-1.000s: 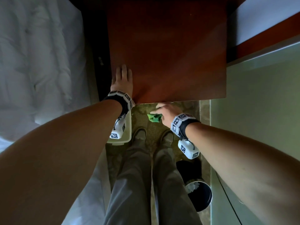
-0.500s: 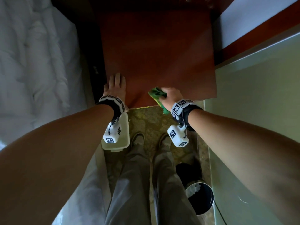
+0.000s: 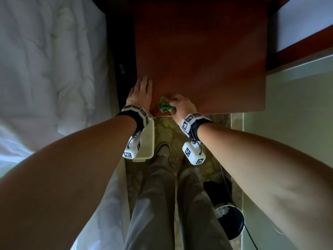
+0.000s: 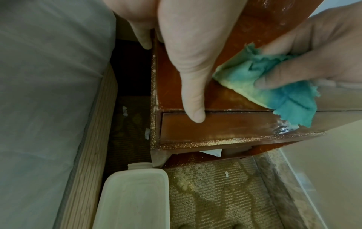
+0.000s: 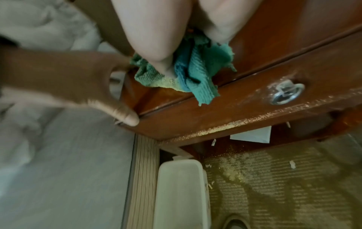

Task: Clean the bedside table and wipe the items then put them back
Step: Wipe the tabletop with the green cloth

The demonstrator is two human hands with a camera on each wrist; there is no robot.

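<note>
The reddish-brown bedside table (image 3: 207,51) fills the upper middle of the head view, its top bare. My right hand (image 3: 180,103) grips a crumpled green-blue cloth (image 3: 164,106) (image 4: 270,80) (image 5: 188,69) and presses it on the table's front edge. My left hand (image 3: 140,92) lies flat on the front left corner, fingers straight, right beside the cloth. In the left wrist view its thumb (image 4: 192,93) reaches over the edge to the drawer front (image 4: 215,127). A metal ring pull (image 5: 287,94) sits on the drawer, with crumbs along its lower edge.
A white bed (image 3: 45,69) lies left of the table. A white plastic tub (image 3: 146,141) (image 4: 133,199) (image 5: 180,193) stands on the patterned carpet below the left corner. A dark waste bin (image 3: 228,217) stands by my right leg. A pale wall panel (image 3: 297,123) is on the right.
My right hand has brought the cloth up from below the table's front edge onto the top, then leftward until it is beside my left hand. The left hand has stayed on the corner.
</note>
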